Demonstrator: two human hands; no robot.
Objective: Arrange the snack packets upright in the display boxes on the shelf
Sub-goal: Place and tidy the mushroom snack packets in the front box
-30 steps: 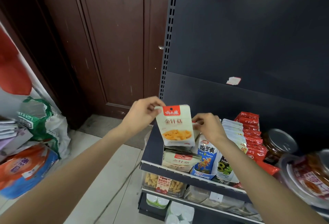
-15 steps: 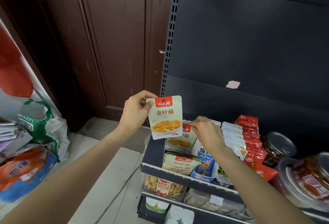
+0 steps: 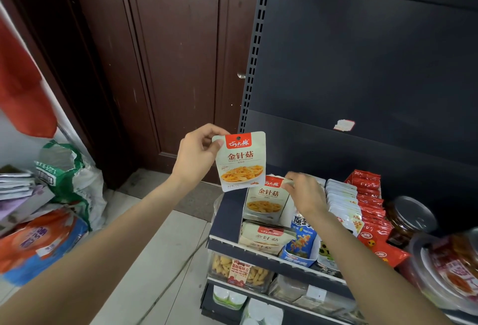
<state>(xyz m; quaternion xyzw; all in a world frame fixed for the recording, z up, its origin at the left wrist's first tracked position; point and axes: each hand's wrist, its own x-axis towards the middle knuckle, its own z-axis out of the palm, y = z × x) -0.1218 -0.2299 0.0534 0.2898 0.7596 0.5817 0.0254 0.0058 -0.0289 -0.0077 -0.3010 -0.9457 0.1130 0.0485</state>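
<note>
1. A white needle-mushroom packet (image 3: 240, 161) with a red label at its top hangs upright in the air, above and just left of the shelf's (image 3: 258, 249) back-left corner, clear of everything below it.
2. The left hand (image 3: 196, 155) pinches this packet at its top-left corner, thumb in front and fingers curled behind; the rest of the packet hangs free.
3. Just below, a second packet of the same kind (image 3: 266, 199) stands upright in a white display box (image 3: 287, 214) at the left end of the shelf, near its back edge.
4. The right hand (image 3: 306, 192) is over the box's back; its fingertips pinch the standing packet's top-right corner.
5. In front of that packet, more of the same packets (image 3: 266, 238) lie flat or slumped toward the shelf's front edge.
6. Right of the box come a blue packet (image 3: 301, 240), a row of white packets (image 3: 342, 202), then red packets (image 3: 368, 200) and a dark-lidded jar (image 3: 410, 218), packed closely.
7. Open room lies left of the shelf's left edge, over the pale floor (image 3: 160, 247), and above the shelf before the dark back panel (image 3: 362, 66).
</note>
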